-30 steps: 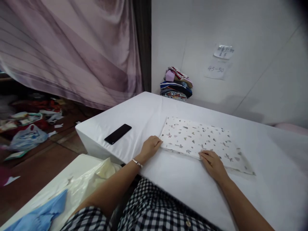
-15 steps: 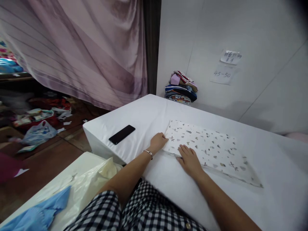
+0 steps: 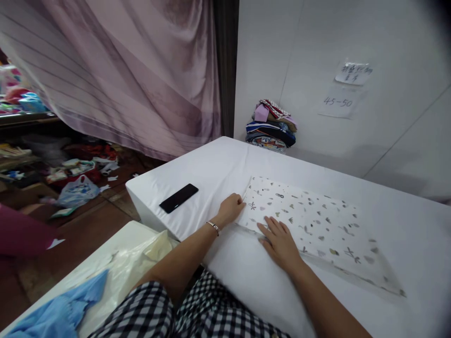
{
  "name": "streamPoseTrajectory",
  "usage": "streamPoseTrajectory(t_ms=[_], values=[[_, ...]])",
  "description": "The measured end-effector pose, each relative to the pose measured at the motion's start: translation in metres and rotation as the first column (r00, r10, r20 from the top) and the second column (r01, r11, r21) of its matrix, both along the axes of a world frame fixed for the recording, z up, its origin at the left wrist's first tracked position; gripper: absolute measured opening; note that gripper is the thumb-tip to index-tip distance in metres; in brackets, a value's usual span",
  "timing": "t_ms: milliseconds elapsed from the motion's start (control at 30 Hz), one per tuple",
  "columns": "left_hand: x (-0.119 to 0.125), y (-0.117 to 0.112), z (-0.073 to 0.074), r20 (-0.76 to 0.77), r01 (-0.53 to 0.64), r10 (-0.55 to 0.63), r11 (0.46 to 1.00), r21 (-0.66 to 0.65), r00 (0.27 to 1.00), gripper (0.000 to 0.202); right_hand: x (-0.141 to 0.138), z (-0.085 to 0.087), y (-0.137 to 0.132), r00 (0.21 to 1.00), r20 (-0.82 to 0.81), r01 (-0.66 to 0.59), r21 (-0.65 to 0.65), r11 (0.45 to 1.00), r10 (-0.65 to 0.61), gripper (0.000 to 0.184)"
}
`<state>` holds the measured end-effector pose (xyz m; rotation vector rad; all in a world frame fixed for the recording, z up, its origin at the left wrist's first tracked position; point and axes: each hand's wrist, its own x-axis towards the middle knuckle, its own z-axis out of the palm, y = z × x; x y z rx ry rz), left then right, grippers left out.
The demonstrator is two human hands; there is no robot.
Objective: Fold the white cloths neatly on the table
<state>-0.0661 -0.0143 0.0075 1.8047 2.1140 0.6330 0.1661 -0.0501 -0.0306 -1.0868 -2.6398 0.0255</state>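
A folded white cloth [image 3: 303, 216] with a scattered print of small grey and olive shapes lies flat on the white-covered table. At its near left corner my left hand [image 3: 230, 208] has its fingers curled closed on the edge; the fingertips are partly hidden. My right hand [image 3: 280, 241] rests palm down across the near edge, fingers stretched out and slightly apart. A silver bracelet [image 3: 213, 227] circles my left wrist.
A black phone [image 3: 179, 197] lies left on the white table [image 3: 211, 164]. Folded fabrics [image 3: 271, 126] are stacked by the wall. Nearer, a lower surface holds plastic wrapping [image 3: 130, 263] and blue cloth [image 3: 63, 310]. A pink curtain [image 3: 148, 70] hangs behind; bags [image 3: 77, 191] litter the floor.
The view has turned slightly left. Both hands stay at the cloth's near left part, the left still closed at the corner. The right hand's fingers are a little more spread.
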Motion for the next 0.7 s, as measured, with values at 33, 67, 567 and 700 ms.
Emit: streamPoseTrajectory(t_ms=[33,67,567,700], values=[[-0.001,0.001,0.000,0.008,-0.023,0.023,1.000,-0.006,1.000,0.015,0.000,0.000,0.000,1.000,-0.001,-0.007,-0.008,1.000,0.007,0.043],[-0.002,0.001,0.000,0.015,-0.049,0.049,0.999,-0.018,0.999,0.015,0.001,0.001,0.000,1.000,-0.004,-0.013,-0.015,1.000,0.013,0.043],[0.016,0.035,0.001,-0.071,-0.133,0.128,0.989,-0.070,0.989,0.019,0.001,0.002,0.000,0.999,-0.051,-0.014,-0.068,0.998,0.011,0.043],[0.011,0.035,-0.002,-0.074,-0.156,0.150,0.984,-0.090,0.986,0.019,0.002,-0.001,0.001,0.993,-0.118,-0.027,-0.055,0.998,0.020,0.044]])
